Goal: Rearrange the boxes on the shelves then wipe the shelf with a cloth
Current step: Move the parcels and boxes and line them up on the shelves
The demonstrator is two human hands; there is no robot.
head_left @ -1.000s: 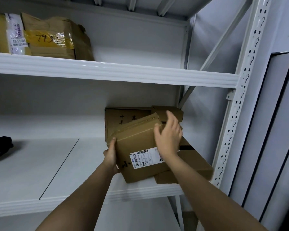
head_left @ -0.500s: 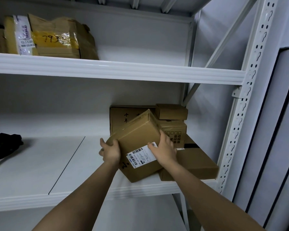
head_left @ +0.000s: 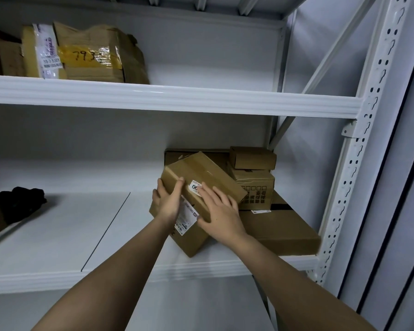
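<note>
A brown cardboard box (head_left: 201,173) with white shipping labels sits tilted at the right of the middle shelf (head_left: 58,235), one corner near the shelf's front edge. My left hand (head_left: 167,201) grips its left top edge, thumb over the top. My right hand (head_left: 221,211) lies flat on its top face with straight fingers. Behind it a flat box (head_left: 177,156) stands against the back wall. To the right, a small box (head_left: 252,157) sits on a printed box (head_left: 256,189), both on a large flat box (head_left: 282,225). A black cloth (head_left: 22,201) lies at the shelf's far left.
The upper shelf (head_left: 177,99) holds a crumpled taped box (head_left: 86,53) at its left. A white perforated upright (head_left: 359,144) and a diagonal brace (head_left: 320,68) close off the right side. A seam line (head_left: 105,232) runs across the middle shelf surface.
The labelled box has turned and tipped so its top faces up more. My right hand moved from the box's front label onto its top; my left hand shifted to the upper left edge.
</note>
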